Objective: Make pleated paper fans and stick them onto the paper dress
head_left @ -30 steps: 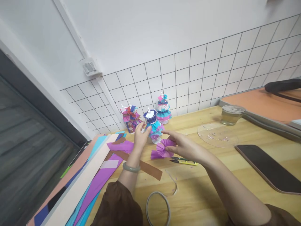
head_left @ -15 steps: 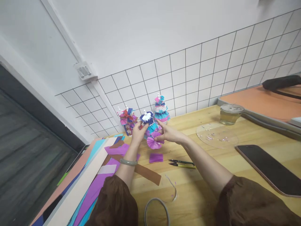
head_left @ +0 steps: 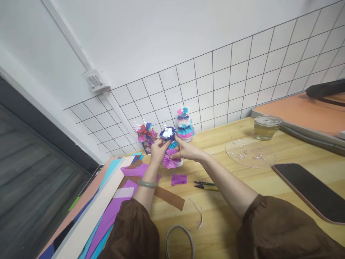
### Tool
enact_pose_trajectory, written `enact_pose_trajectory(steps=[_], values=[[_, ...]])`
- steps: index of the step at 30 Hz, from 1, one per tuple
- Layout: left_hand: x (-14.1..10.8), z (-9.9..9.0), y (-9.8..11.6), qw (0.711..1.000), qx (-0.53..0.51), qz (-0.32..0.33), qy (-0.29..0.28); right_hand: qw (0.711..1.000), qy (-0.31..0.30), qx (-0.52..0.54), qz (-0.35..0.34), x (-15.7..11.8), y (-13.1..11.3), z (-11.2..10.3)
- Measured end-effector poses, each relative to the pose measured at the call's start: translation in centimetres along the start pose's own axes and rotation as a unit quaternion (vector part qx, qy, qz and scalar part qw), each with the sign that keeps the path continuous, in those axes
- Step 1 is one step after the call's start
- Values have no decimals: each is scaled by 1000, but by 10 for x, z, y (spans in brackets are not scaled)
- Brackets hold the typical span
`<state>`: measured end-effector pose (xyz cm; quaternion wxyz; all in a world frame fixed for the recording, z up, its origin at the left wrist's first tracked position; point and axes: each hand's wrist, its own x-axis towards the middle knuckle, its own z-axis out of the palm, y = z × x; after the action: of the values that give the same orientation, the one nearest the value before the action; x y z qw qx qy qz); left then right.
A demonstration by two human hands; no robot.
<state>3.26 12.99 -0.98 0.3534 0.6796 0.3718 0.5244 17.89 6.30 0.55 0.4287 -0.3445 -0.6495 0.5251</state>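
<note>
Between my two hands stands a small tiered paper decoration (head_left: 174, 144) with a white top, a dark blue ruffle and turquoise pleats. My left hand (head_left: 158, 150) grips its left side just under the blue ruffle. On the other side, my right hand (head_left: 185, 148) has its fingers around the decoration. Its thumb presses on a round purple pleated paper fan (head_left: 170, 160) at the front. Parts of the lower tiers are hidden by the fingers. A folded purple paper stack (head_left: 179, 179) lies on the table in front.
Two similar decorations stand behind, a red-and-pink one (head_left: 147, 136) and a turquoise-and-pink one (head_left: 185, 126). Coloured paper strips (head_left: 107, 201) cover the left. Black thread snips (head_left: 206, 185), a clear disc with gems (head_left: 250, 154), a lidded cup (head_left: 266, 127) and a phone (head_left: 309, 192) lie rightward.
The purple fan has shifted left with the decoration turning in my hands. My right hand has moved slightly left along with it. The view has shifted a little.
</note>
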Motion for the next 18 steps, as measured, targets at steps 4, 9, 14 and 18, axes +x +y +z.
enact_pose_trajectory(steps=[4,9,14,18], values=[[-2,-5,8,997,-51,6,-57,999,-4,24,-20,-9,-4,5],[-7,-14,17,989,-87,-14,-118,998,-12,63,-16,-24,-3,9],[-18,-24,28,986,-87,-23,-139,997,-41,70,3,-43,-15,17],[-30,-37,39,987,-93,-18,-131,996,-64,66,15,-55,-33,27]])
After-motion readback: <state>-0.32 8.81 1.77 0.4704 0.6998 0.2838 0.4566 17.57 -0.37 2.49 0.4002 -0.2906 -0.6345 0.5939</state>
